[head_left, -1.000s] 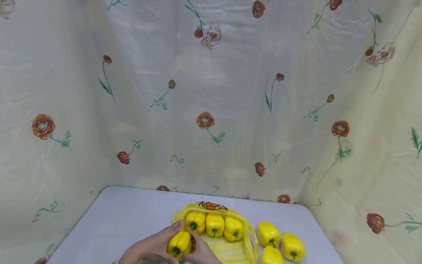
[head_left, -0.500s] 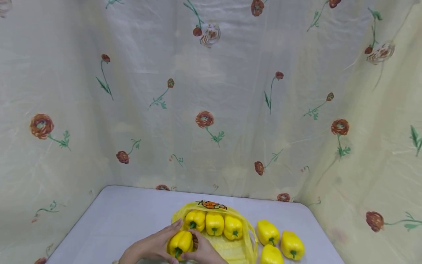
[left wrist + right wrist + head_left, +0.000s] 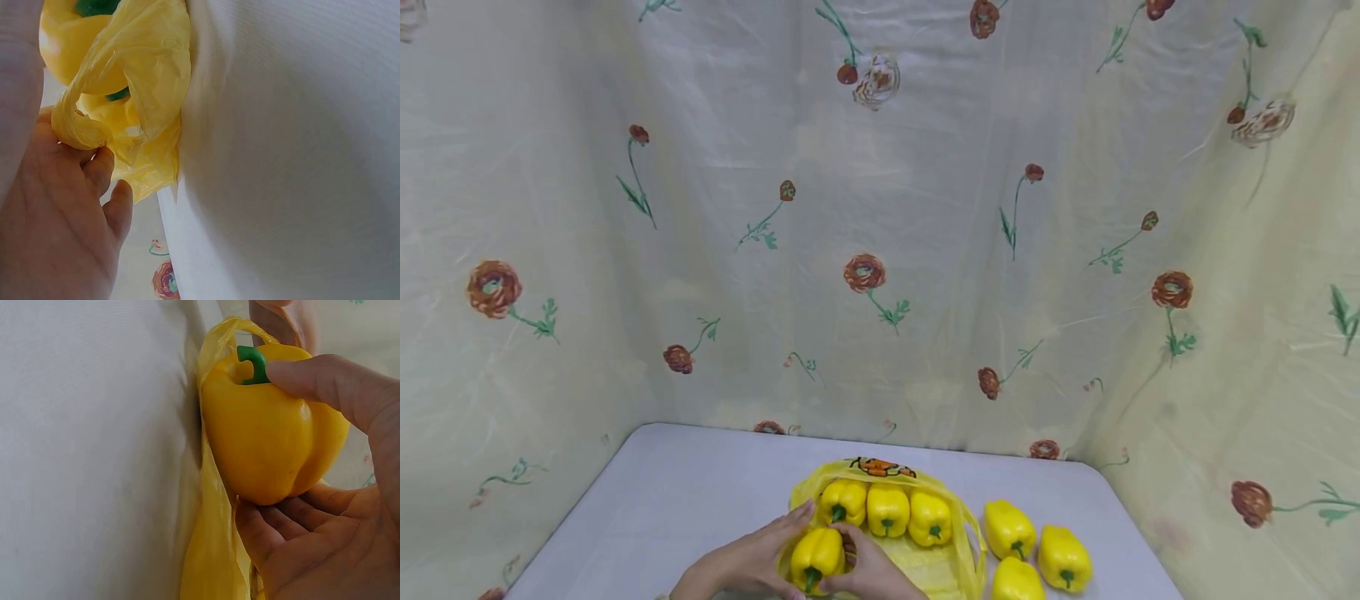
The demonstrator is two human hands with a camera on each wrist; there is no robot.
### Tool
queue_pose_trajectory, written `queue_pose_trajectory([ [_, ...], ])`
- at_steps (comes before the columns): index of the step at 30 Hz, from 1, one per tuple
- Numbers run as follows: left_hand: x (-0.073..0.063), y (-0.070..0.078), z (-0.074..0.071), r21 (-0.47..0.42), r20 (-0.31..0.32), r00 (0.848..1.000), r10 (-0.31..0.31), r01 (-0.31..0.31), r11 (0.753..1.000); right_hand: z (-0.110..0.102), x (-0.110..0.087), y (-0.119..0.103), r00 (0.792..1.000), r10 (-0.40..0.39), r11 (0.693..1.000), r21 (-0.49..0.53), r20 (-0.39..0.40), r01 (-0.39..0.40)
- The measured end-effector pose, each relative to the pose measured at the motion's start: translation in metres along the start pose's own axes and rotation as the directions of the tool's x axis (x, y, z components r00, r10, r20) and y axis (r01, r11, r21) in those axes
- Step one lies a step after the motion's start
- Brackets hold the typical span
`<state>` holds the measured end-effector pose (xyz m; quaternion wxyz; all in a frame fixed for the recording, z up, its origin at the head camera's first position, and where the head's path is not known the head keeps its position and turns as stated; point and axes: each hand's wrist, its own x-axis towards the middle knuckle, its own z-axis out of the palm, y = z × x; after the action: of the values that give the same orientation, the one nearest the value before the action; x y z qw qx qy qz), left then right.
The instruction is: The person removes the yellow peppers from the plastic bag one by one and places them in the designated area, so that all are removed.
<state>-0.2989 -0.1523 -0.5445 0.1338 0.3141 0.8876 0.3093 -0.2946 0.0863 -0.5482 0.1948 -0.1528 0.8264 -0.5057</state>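
My right hand [image 3: 880,571] grips a yellow bell pepper [image 3: 817,557] with a green stem, thumb beside the stem and fingers under the other end in the right wrist view. That pepper is at the near left of the mouth of a yellow plastic bag [image 3: 961,533], which lies on its side. At the bag's left edge, my left hand [image 3: 745,562] holds the gathered plastic rim [image 3: 84,128] with curled fingers, as the left wrist view shows. Inside the bag, a row of yellow peppers [image 3: 888,510] stands along the back, stems toward me.
To the right of the bag, several loose yellow peppers [image 3: 1065,560] lie on the white table [image 3: 685,475]. Floral curtains [image 3: 925,208] surround the table at the back and both sides. The bag's loop handle [image 3: 977,542] droops at its right.
The pepper in my right hand has shifted slightly to the right, farther into the bag's mouth, and the right hand with it. My left hand stays nearly still at the bag's edge.
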Motion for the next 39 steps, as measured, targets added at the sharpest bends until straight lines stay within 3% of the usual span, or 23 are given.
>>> queue_pose_trajectory([
  [10, 0.001, 0.003, -0.001, -0.006, 0.008, 0.999, -0.050, 0.050, 0.999, -0.010, -0.002, 0.004, 1.000, -0.008, 1.000, 0.009, 0.029, 0.008],
  [18, -0.001, 0.003, 0.000, 0.016, -0.002, 1.000, -0.012, 0.012, 1.000, -0.017, -0.004, 0.005, 1.000, 0.007, 1.000, -0.009, 0.026, -0.007],
  [29, 0.000, 0.002, 0.001, 0.023, 0.002, 0.999, -0.039, 0.039, 0.999, -0.029, -0.011, 0.004, 0.999, -0.038, 0.999, 0.011, 0.034, 0.037],
  [39, 0.000, 0.004, 0.000, 0.032, -0.007, 1.000, -0.021, 0.021, 0.999, -0.040, -0.018, -0.004, 0.997, -0.066, 0.998, 0.025, 0.034, 0.065],
])
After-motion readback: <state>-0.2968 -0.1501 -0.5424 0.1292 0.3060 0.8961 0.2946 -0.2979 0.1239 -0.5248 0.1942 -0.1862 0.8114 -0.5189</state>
